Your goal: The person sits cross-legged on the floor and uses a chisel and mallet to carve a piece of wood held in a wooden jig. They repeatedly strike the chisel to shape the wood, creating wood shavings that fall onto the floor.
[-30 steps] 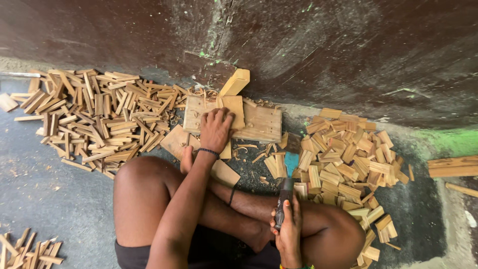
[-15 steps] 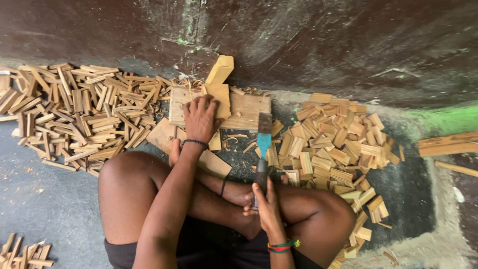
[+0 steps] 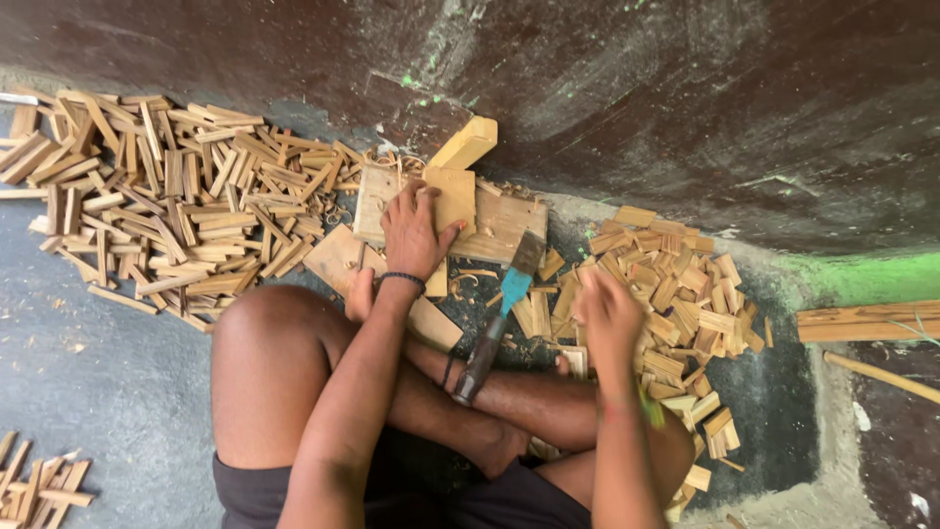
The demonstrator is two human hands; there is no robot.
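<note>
Right hand (image 3: pixel 609 315) motion-blurred beside chisel (image 3: pixel 496 318); fingers indistinct, grip unreadable, contents cannot be told. Green wristband (image 3: pixel 650 406) smeared. Left hand (image 3: pixel 413 231) covers part of wood block (image 3: pixel 452 199) beyond chisel. Chisel handle end lost against leg. Stick pile (image 3: pixel 39 485) far left of chisel cut by bottom edge. Plank (image 3: pixel 867 321) right of chisel cut by right edge.
</note>
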